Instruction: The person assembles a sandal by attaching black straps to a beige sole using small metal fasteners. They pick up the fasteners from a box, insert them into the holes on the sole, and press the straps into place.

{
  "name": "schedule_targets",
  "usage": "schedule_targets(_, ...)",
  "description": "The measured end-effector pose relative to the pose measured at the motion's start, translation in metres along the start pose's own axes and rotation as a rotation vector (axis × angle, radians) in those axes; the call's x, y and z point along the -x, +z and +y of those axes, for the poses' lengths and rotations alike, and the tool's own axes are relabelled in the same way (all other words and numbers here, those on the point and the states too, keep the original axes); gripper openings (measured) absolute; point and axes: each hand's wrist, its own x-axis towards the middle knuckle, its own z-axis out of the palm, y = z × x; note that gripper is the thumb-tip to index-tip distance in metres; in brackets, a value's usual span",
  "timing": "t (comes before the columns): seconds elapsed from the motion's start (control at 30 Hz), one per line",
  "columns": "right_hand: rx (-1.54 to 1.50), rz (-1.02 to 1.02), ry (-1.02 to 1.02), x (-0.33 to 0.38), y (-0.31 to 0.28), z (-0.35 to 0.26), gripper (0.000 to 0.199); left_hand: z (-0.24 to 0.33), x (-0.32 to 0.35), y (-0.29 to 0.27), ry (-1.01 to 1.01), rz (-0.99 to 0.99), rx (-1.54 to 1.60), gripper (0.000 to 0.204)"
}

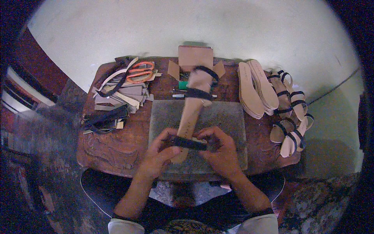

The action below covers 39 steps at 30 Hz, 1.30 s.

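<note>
A tan sandal (191,113) with dark straps lies lengthwise in front of me, over a grey mat (230,128), one end toward me. My left hand (161,154) closes on its near dark strap (189,143) from the left, thumb along the strap's lower edge. On the other end of that strap are the bent fingers and thumb of my right hand (221,152). Two more dark straps cross the far part of the sandal, which is somewhat blurred. Whether the sandal touches the mat I cannot tell.
On the carved wooden table (117,146), orange-handled scissors (141,72) rest on material strips at left, by dark straps (107,119). An open cardboard box (195,56), green object (183,85) and pen (178,96) lie beyond the mat. Stacked insoles (251,89) and strapped sandals (294,142) stand right.
</note>
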Motion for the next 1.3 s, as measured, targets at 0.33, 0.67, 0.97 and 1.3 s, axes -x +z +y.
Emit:
schedule_targets(0.33,-0.142,0.067,0.113,-0.005,0.004,0.001,0.028,-0.005,-0.003,0.012,0.106,0.119,-0.113,0.042)
schedule_targets(0.67,-0.163,0.060,0.068,-0.003,0.006,0.002,0.024,-0.027,-0.007,0.025,0.178,0.251,-0.110,0.042)
schedule_targets(0.97,-0.104,0.019,-0.018,-0.004,-0.001,0.003,0.029,-0.010,-0.005,0.010,0.175,0.046,-0.136,0.058)
schedule_targets(1.3,-0.055,-0.059,0.037,-0.007,-0.003,-0.007,0.023,0.015,0.001,0.012,0.030,0.263,-0.408,0.035)
